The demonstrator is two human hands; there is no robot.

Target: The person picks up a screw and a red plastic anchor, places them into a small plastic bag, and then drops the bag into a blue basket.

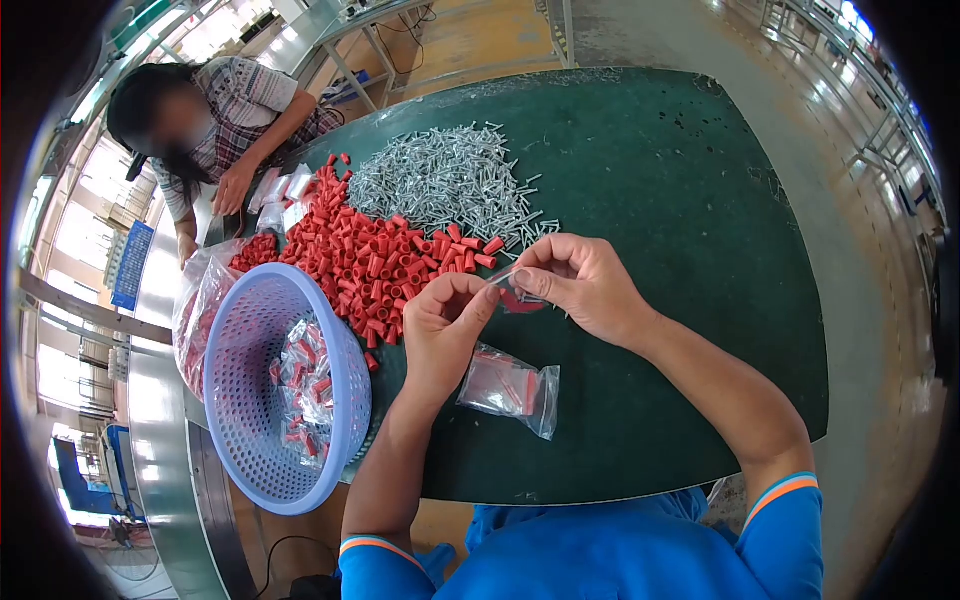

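Observation:
Between my two hands is a small see-through zip bag point(519, 301) with something red in it. My left hand point(443, 322) pinches its upper left edge with thumb and forefinger. On the other side my right hand point(592, 288) is closed at the bag's upper right, its fingertips bunched at the opening. Just beyond them lie a heap of red plastic caps point(385, 255) and a pile of silver screws point(440, 180). A stack of flat zip bags with red strips point(508, 388) rests on the green table below my hands.
A blue perforated basket point(343, 390) at the left holds filled bags point(305, 385). Behind it sits a large plastic sack point(200, 290) of red caps. A co-worker point(235, 130) leans at the far left, near more small bags point(285, 195). The green table point(680, 200) extends to the right.

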